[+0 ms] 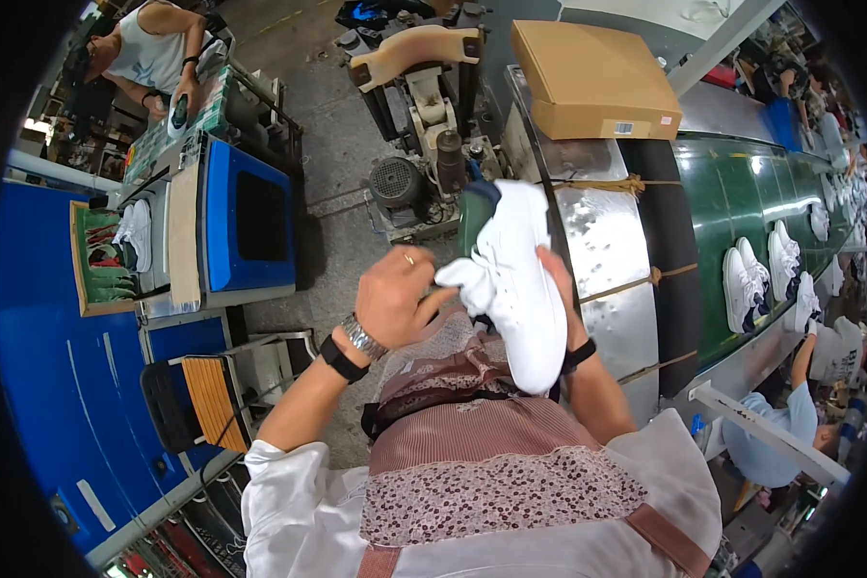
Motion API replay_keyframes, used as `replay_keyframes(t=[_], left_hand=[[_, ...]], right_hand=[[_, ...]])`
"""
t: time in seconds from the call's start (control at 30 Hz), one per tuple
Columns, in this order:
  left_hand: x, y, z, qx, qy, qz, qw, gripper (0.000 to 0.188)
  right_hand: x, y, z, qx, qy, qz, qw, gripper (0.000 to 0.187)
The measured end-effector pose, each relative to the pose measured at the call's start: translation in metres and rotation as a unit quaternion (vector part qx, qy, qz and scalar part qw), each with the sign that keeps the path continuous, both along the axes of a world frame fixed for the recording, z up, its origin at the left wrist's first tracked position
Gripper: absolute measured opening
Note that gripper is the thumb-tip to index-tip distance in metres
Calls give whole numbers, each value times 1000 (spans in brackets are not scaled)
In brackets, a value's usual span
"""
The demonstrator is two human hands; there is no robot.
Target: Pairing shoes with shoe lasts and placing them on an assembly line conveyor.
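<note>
A white lace-up sneaker (532,299) hangs in front of my body, tilted, with its toe toward me and its dark navy and green heel part away. My right hand (557,279) grips it from the right side, and most of those fingers are hidden behind it. From the left, my left hand (395,294) reaches in with bent fingers and pinches the edge of a white soft piece (467,276) beside the laces. Whether that piece is the tongue or a separate cloth, I cannot tell. A metal watch and a black band circle my left wrist.
A brown cardboard box (597,82) rests on a metal ledge at the right. Beyond it, a green conveyor belt (708,222) carries several white shoes. Ahead stands a machine with a motor (397,183). On the left are a blue cabinet (250,217), a chair (207,400) and a co-worker (159,48).
</note>
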State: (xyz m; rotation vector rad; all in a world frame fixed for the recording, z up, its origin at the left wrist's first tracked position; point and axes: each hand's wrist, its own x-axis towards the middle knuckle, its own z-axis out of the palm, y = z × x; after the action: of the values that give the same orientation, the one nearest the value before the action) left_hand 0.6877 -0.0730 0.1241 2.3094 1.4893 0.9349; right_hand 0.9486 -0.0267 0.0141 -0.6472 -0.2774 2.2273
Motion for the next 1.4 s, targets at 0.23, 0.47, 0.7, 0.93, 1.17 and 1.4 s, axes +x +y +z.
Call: replay_keyframes(t=[0.23, 0.47, 0.7, 0.93, 1.17, 1.4], left_hand=[[34, 75, -97, -189, -275, 91, 938, 38], [25, 145, -172, -241, -339, 171, 893, 34], [34, 138, -149, -333, -477, 119, 805, 29], [27, 129, -168, -322, -631, 111, 697, 30], [50, 70, -139, -424, -811, -52, 401, 78], [81, 82, -115, -324, -888, -117, 304, 77]], right_hand=[[-13, 97, 52, 451, -452, -139, 757, 98], [-73, 161, 76, 505, -649, -13, 568, 104], [-90, 157, 95, 527, -728, 25, 437, 108], [-140, 155, 118, 526, -767, 130, 343, 103], [-114, 116, 107, 515, -759, 55, 394, 101], [-115, 98, 96, 505, -758, 23, 412, 102]])
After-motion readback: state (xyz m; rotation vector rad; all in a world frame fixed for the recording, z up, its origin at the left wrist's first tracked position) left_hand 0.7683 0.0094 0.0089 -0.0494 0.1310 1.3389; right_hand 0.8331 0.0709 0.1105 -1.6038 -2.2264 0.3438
